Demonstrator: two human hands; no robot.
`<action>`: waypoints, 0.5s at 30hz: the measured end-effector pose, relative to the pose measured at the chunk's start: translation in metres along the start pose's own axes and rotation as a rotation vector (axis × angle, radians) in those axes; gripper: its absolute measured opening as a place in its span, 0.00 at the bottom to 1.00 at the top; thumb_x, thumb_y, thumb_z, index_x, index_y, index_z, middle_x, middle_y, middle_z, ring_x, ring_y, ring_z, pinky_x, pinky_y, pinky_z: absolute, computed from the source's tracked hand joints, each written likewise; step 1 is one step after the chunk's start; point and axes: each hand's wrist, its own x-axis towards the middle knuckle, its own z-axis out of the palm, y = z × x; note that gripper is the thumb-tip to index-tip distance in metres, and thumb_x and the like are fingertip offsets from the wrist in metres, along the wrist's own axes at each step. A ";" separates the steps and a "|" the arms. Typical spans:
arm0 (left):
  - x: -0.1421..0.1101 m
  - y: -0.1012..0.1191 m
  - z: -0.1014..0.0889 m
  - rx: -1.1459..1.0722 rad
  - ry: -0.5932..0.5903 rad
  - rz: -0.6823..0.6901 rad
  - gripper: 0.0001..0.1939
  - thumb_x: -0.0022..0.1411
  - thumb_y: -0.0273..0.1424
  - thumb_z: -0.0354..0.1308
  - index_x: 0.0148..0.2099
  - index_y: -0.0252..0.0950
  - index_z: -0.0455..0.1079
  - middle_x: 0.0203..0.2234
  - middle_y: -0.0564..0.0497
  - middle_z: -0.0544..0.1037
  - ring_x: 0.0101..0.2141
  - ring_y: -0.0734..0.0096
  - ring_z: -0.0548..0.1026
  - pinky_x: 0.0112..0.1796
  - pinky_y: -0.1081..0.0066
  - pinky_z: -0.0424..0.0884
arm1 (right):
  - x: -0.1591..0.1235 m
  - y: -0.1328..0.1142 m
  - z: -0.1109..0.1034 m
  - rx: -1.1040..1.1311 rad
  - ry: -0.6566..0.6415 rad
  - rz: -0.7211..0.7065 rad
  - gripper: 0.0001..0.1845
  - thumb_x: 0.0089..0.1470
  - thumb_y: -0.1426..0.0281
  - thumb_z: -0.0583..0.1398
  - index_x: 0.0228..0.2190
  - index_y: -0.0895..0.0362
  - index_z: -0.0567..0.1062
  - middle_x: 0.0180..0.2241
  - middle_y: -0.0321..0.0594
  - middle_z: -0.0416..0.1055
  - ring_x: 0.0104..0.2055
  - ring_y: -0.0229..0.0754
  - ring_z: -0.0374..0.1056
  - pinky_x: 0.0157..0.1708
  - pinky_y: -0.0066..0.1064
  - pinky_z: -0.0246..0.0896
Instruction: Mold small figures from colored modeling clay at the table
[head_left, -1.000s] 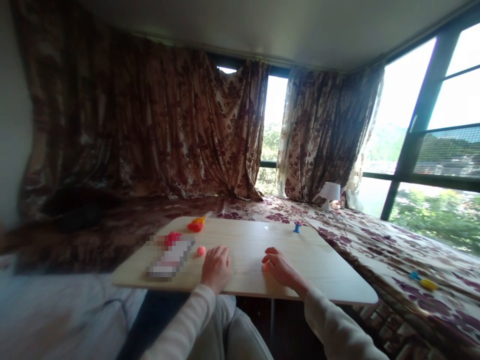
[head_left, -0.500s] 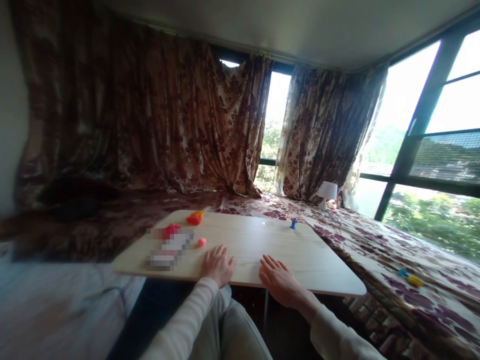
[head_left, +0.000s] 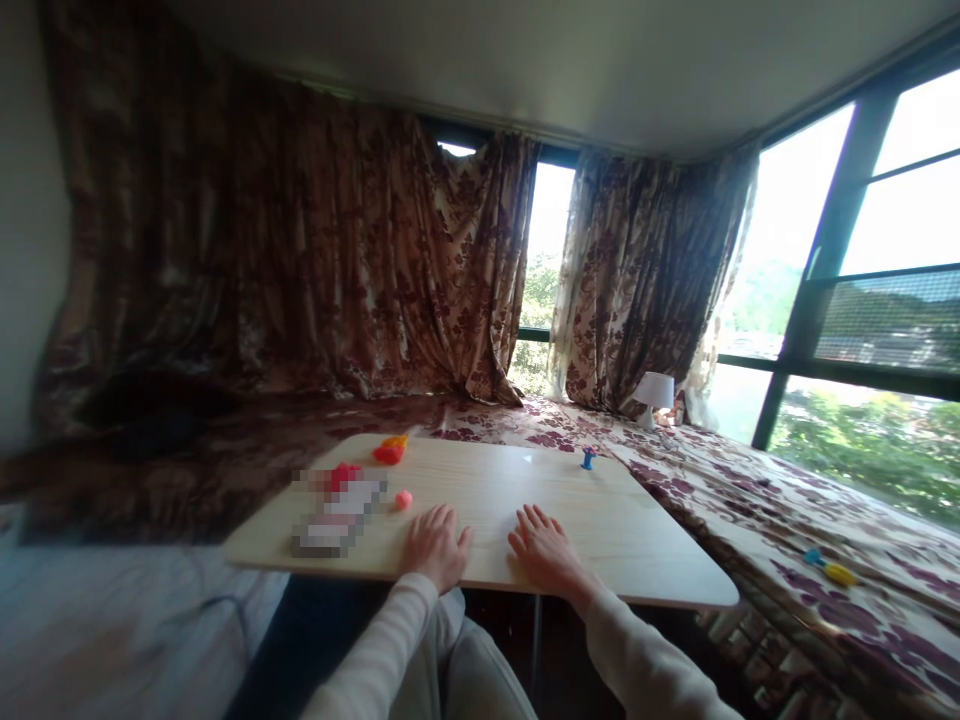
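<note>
My left hand (head_left: 436,547) lies palm down on the light wooden table (head_left: 480,480), fingers stretched out and holding nothing. Just beyond its fingers sits a small pink ball (head_left: 403,500). My right hand (head_left: 547,548) also rests flat near the table's front edge, fingers slightly spread, with nothing in it. Left of the ball is a blurred-out flat object (head_left: 337,520), with a red item (head_left: 343,477) at its far end. A red and orange toy (head_left: 391,450) stands at the far left edge. At the far right is a small blue figure (head_left: 588,458).
Floral-covered bedding (head_left: 750,520) surrounds the table at the back and right. On it lie a blue and yellow toy (head_left: 836,572) and a white lamp (head_left: 654,398). Patterned curtains (head_left: 360,260) hang behind, and windows (head_left: 802,260) stand at the right.
My right hand has shifted slightly left and forward on the table. My left hand stays almost in place. The whole view has tilted up a little.
</note>
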 end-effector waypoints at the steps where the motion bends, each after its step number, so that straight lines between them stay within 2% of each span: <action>1: 0.000 0.000 0.000 -0.002 0.001 0.002 0.21 0.61 0.39 0.41 0.49 0.34 0.67 0.52 0.43 0.69 0.54 0.62 0.62 0.53 0.62 0.53 | -0.011 0.000 0.001 0.004 -0.003 -0.032 0.30 0.59 0.59 0.43 0.58 0.63 0.55 0.62 0.50 0.46 0.64 0.49 0.39 0.58 0.44 0.39; 4: 0.000 0.000 0.000 -0.006 -0.001 -0.007 0.21 0.61 0.39 0.42 0.48 0.36 0.67 0.52 0.43 0.69 0.53 0.62 0.62 0.53 0.62 0.54 | -0.038 0.002 0.002 0.025 -0.012 -0.118 0.31 0.60 0.58 0.41 0.58 0.62 0.54 0.62 0.48 0.43 0.64 0.46 0.37 0.60 0.42 0.35; 7: 0.000 0.000 0.000 -0.005 -0.002 -0.007 0.21 0.61 0.39 0.42 0.48 0.36 0.67 0.52 0.44 0.69 0.54 0.63 0.62 0.53 0.63 0.54 | -0.040 0.003 0.001 0.041 -0.024 -0.125 0.31 0.60 0.57 0.41 0.58 0.61 0.55 0.62 0.48 0.45 0.64 0.46 0.38 0.60 0.42 0.35; 15: 0.000 -0.002 0.004 0.007 0.018 0.025 0.23 0.61 0.40 0.40 0.49 0.33 0.67 0.51 0.42 0.70 0.53 0.60 0.63 0.53 0.61 0.55 | 0.036 0.000 -0.004 -0.028 -0.002 0.032 0.28 0.60 0.59 0.43 0.55 0.63 0.59 0.60 0.54 0.50 0.63 0.51 0.42 0.57 0.49 0.41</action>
